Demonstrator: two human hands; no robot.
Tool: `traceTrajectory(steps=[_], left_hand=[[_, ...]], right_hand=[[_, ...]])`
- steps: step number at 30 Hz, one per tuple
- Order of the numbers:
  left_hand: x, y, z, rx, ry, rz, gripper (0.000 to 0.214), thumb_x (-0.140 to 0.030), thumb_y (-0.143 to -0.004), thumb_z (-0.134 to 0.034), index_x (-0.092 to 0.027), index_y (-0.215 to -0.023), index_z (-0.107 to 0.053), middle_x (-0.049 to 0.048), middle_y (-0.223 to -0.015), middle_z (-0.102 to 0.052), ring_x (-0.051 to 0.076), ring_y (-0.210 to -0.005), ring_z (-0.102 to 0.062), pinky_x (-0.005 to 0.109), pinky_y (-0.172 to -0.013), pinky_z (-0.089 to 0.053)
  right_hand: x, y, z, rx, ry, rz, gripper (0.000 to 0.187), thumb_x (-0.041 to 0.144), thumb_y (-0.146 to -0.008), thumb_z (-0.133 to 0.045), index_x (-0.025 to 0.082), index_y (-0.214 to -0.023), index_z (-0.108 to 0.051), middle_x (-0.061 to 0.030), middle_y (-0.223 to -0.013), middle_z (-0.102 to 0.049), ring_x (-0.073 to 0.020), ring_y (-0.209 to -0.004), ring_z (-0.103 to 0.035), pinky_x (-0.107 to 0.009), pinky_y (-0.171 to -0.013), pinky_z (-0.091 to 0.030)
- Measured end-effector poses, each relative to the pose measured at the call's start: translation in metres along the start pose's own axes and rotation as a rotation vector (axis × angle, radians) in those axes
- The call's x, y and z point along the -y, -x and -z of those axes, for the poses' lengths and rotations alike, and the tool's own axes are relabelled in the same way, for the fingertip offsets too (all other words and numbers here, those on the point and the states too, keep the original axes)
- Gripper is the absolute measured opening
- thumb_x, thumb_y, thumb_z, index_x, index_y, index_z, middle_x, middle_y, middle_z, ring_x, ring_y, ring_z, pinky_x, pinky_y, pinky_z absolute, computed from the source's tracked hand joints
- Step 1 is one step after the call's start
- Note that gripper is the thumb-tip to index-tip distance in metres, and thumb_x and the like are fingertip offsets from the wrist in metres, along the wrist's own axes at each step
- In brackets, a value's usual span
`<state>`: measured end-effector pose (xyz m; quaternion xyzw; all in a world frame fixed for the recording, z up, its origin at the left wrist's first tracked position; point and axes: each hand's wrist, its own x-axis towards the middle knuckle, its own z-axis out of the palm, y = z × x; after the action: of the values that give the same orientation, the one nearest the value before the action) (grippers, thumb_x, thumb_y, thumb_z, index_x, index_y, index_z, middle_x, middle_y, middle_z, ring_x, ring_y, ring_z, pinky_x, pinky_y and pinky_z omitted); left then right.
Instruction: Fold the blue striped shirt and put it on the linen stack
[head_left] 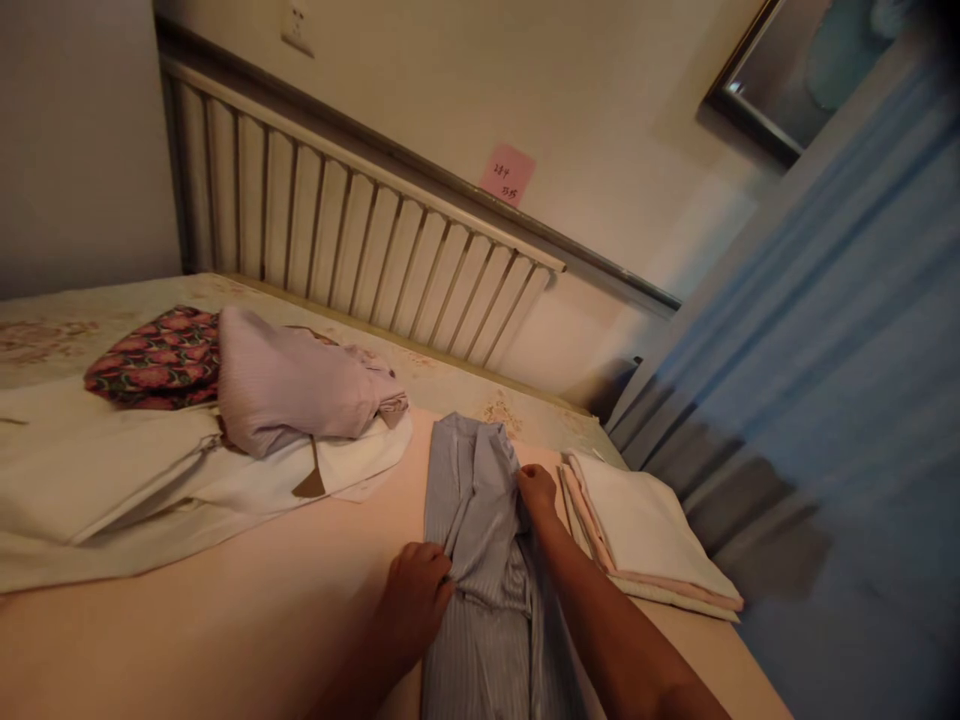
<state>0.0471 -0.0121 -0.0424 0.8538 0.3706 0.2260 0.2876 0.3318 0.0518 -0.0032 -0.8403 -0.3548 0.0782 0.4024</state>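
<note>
A grey-blue striped shirt (480, 600) lies lengthwise in front of me, its sides folded inward and its collar end pointing away. My left hand (421, 585) has its fingers closed on the shirt's left edge, about halfway along. Farther up, my right hand (538, 487) pinches the right edge close to the collar. Creases run across the cloth between the two hands. The near end of the shirt runs out of the bottom of the view.
Folded white and pink cloths (645, 510) are stacked on the right. To the left lie white garments (150, 490), a pale mauve garment (292, 385) and a red floral cloth (157, 360). A radiator (345, 220) stands behind; a blue curtain (832, 400) hangs at right.
</note>
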Motion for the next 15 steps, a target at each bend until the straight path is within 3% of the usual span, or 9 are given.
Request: traceTrajectory(steps=[4, 7, 10, 12, 15], left_hand=[[0.000, 0.001, 0.001, -0.014, 0.042, -0.010, 0.011, -0.018, -0.087, -0.051, -0.020, -0.083, -0.061, 0.0051, -0.104, -0.062, 0.023, -0.100, -0.050, 0.036, -0.089, -0.036], [0.001, 0.001, 0.001, -0.031, 0.089, -0.023, 0.009, -0.019, -0.086, -0.053, -0.021, -0.082, -0.060, 0.0055, -0.101, -0.061, 0.023, -0.099, -0.050, 0.037, -0.088, -0.037], [0.000, 0.001, 0.001, -0.050, 0.148, -0.037, 0.008, -0.018, -0.085, -0.054, -0.021, -0.080, -0.060, 0.0050, -0.099, -0.060, 0.023, -0.097, -0.050, 0.036, -0.086, -0.037], [-0.001, 0.002, 0.002, -0.064, 0.171, -0.035, 0.008, -0.017, -0.084, -0.055, -0.021, -0.079, -0.060, 0.0046, -0.096, -0.059, 0.022, -0.095, -0.049, 0.036, -0.085, -0.037], [-0.003, 0.003, 0.004, -0.075, 0.185, -0.026, 0.007, -0.018, -0.085, -0.056, -0.020, -0.079, -0.060, 0.0043, -0.093, -0.058, 0.022, -0.093, -0.049, 0.035, -0.083, -0.037]], right_hand=[[0.009, -0.015, -0.011, 0.034, 0.136, 0.072, 0.014, 0.026, -0.071, -0.061, 0.018, -0.077, -0.071, -0.0115, -0.090, -0.073, -0.0237, -0.096, -0.065, -0.026, -0.076, -0.044], [0.015, -0.024, -0.021, 0.073, 0.158, 0.120, 0.006, 0.022, -0.070, -0.065, 0.018, -0.067, -0.069, -0.0094, -0.083, -0.073, -0.0234, -0.093, -0.066, -0.026, -0.075, -0.044], [0.026, -0.034, -0.027, 0.095, 0.129, 0.147, 0.012, 0.022, -0.076, -0.064, 0.016, -0.067, -0.068, -0.0059, -0.076, -0.072, -0.0220, -0.089, -0.066, -0.024, -0.073, -0.045], [0.033, -0.039, -0.028, 0.093, 0.088, 0.159, 0.017, 0.028, -0.085, -0.061, 0.014, -0.081, -0.070, -0.0050, -0.085, -0.072, -0.0213, -0.089, -0.065, -0.026, -0.074, -0.048], [0.041, -0.041, -0.029, 0.056, 0.012, 0.179, 0.031, 0.037, -0.092, -0.061, 0.015, -0.114, -0.063, -0.0064, -0.116, -0.064, -0.0222, -0.099, -0.063, -0.037, -0.082, -0.054]])
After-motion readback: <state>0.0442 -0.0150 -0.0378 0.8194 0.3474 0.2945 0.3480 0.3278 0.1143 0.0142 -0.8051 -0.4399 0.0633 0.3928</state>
